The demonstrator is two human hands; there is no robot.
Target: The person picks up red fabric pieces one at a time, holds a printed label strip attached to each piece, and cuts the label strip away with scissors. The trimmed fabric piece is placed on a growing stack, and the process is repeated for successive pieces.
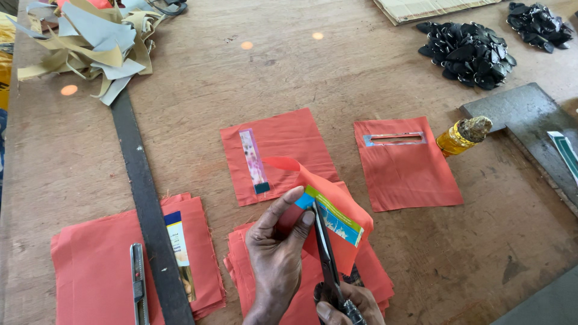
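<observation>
The left hand (274, 253) pinches a folded piece of orange cloth (328, 201) with a colourful card strip (331, 218) glued along its edge, thumb and forefinger closed on the strip's blue end. The right hand (349, 306), low at the frame's bottom edge, is wrapped around the handles of black scissors (325, 253), whose blades point up along the strip and touch it. How far the blades are parted is hard to tell from here. The cloth is lifted above a stack of orange cloth pieces (373, 274) on the wooden table (198, 90). Beyond lie one orange piece with a strip (274, 153) and one with a slot cut out (406, 165), beside a yellow glue bottle (462, 135). To the left, a long metal bar (144, 198) crosses another orange stack (96, 265), a cutter (138, 283) resting on it
</observation>
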